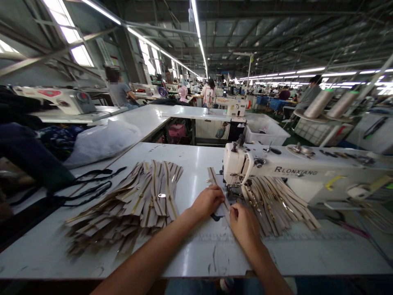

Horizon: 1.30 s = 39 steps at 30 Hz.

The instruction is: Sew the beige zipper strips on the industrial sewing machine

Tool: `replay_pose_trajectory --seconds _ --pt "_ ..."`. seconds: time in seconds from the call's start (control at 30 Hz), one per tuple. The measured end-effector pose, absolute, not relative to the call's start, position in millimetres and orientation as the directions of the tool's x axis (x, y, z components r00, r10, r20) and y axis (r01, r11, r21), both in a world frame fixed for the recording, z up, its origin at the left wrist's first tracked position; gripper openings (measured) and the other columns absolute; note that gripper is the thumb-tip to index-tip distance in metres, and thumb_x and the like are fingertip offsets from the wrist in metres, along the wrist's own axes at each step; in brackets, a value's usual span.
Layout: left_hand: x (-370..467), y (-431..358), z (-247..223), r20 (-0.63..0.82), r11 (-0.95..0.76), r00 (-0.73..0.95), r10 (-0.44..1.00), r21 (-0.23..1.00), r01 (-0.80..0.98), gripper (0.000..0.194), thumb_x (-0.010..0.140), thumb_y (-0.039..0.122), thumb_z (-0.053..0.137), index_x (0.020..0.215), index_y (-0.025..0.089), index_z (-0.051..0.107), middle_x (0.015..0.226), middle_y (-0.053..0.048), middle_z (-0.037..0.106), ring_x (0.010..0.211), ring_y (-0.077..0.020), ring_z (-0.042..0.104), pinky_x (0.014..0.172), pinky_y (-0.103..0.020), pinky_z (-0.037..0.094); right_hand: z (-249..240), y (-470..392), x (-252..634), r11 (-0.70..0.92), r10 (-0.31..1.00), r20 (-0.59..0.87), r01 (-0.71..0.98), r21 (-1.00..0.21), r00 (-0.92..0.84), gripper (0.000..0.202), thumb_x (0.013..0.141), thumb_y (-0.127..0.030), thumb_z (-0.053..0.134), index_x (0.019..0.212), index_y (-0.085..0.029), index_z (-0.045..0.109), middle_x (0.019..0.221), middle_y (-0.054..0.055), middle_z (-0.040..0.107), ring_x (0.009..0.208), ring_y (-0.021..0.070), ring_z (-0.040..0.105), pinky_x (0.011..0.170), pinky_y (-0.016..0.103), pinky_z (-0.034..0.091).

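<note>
A beige zipper strip [212,176] lies lengthwise beside the needle area of a white sewing machine [242,164]. My left hand [209,200] is closed on the middle of this strip, just left of the presser foot. Closer to me, my right hand [244,221] pinches the near end of the same strip. To the left rests a big heap of similar zippers [144,196], with gold teeth and metal pulls. A second pile of zippers [273,205] spreads under the machine's arm, right of my right hand.
A clear plastic bag [104,139] and dark straps [89,186] lie at the left. Scissors [346,225] are at the right. Beyond the table stand a white bin [265,129], thread cones [319,104], another sewing machine [235,106] and several seated people.
</note>
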<state>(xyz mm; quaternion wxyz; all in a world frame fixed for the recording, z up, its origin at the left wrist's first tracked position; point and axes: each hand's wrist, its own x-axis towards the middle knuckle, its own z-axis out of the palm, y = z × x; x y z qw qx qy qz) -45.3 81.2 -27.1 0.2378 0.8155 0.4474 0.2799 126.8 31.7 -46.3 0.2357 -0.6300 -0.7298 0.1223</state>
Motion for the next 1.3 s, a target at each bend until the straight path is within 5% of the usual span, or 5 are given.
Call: replay_pose_trajectory --seconds 0.43,0.7,1.3 --pt "-49 85 -36 0.250 -0.581 0.532 0.809 0.471 0.664 0.023 0.091 0.018 0.053 0.108 0.021 0.069 0.103 -0.007 0.065 0.096 -0.0214 0.059 0.084 -0.028 0.047 -50 35 143 0.336 0.941 0.249 0.732 -0.593 -0.230 0.026 0.087 -0.016 0.048 0.098 -0.014 0.072 0.086 0.008 0.069 0.079 0.0200 0.065 0.076 0.029 0.047" --pt "-51 89 -44 0.280 -0.596 0.535 0.797 0.505 0.624 0.022 0.091 0.018 0.053 0.100 0.020 0.073 0.102 -0.008 0.065 0.094 -0.0211 0.060 0.087 -0.029 0.047 -40 22 153 0.377 0.926 0.193 0.837 -0.397 -0.325 0.034 0.089 -0.015 0.047 0.116 -0.021 0.067 0.088 0.006 0.066 0.080 0.0190 0.063 0.071 0.027 0.046" --pt "-42 99 -36 0.220 -0.489 0.441 0.870 0.494 0.719 0.023 0.089 0.011 0.048 0.086 0.013 0.071 0.098 -0.010 0.062 0.088 -0.0206 0.058 0.081 -0.029 0.046 -29 51 143 0.491 0.871 0.143 0.816 -0.307 -0.470 0.028 0.087 -0.009 0.046 0.096 -0.020 0.071 0.087 0.005 0.067 0.079 0.0166 0.063 0.073 0.023 0.044"
